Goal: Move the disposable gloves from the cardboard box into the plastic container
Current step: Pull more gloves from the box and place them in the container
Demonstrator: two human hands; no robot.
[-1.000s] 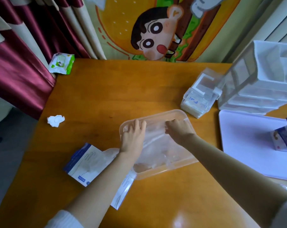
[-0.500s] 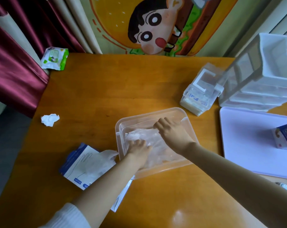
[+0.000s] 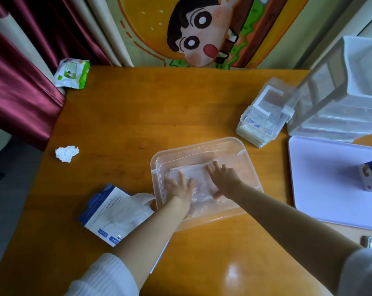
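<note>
Just beside the plastic container (image 3: 202,143) lies the cardboard box (image 3: 99,210), tissue (image 3: 66,153) apart.

Wooden table (image 3: 125,116), maroon curtain (image 3: 16,97), cartoon wall hanging (image 3: 202,33)

Wipes pack (image 3: 72,73) at counter (image 3: 159,107) far-left corner, crumpled tissue (image 3: 66,153) near left edge; clear drawer unit (image 3: 340,103) far right, white tray (image 3: 330,182) in front, small carton (image 3: 371,177) on tray

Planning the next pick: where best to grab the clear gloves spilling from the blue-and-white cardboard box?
Probably pinch the crumpled tuft of clear gloves from above, at the open end of the blue-and-white cardboard box facing the clear plastic container: it bulges out free there.
</note>
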